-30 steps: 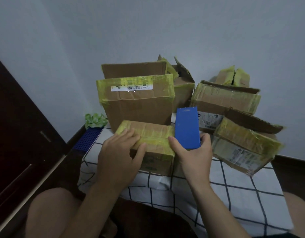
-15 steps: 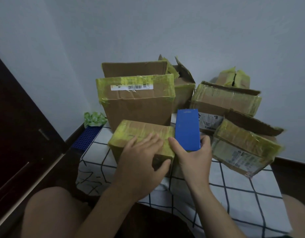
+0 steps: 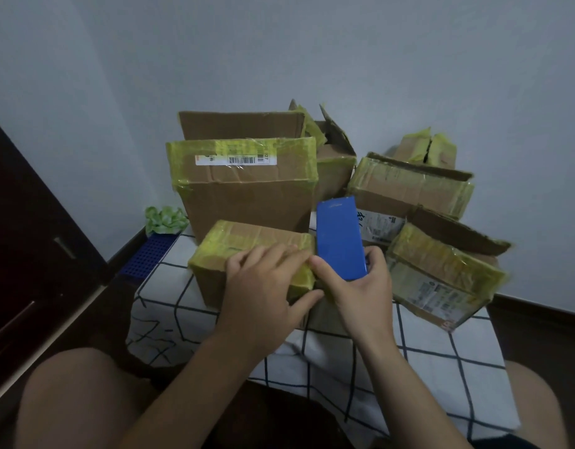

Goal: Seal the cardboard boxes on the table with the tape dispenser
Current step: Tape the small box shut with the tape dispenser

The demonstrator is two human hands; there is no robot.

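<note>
Item in hand: small cardboard box (image 3: pixel 247 251), lying at the front of the desk (image 3: pixel 425 358) on a checked cloth (image 3: pixel 169 306). Its top and ends are already banded in yellow-green tape.

Left hand (image 3: pixel 266 290): laid over the right end of that box, fingers (image 3: pixel 273 254) spread flat on the taped top, thumb down the front face. It presses and does not grip.

Right hand (image 3: pixel 360 286): clamped on the blue tape dispenser (image 3: pixel 339 238), thumb on 1 side, fingers on the other. The tool is held upright, touching or just beside the box's right end. Roll and blade are hidden behind the blue body, so whether a strip runs to the box cannot be told.

Other stock: large box (image 3: pixel 247 196) behind, 1 flap up, barcode label on its taped rim. To the right are 2 taped boxes, a tilted box (image 3: pixel 441 277) in front and a rear box (image 3: pixel 409 186) behind it. A green bundle (image 3: pixel 164 218) and a blue grid panel (image 3: pixel 146 254) lie at left, past the desk.

Step, as judged: finishing the right end of the small box, with 1 hand smoothing tape down and the dispenser at the edge.

Next move, as judged: sever any strip at the corner while the left hand keeps the light box from sliding. After that, draw up a box with raised flaps and fold them shut before taping.
</note>
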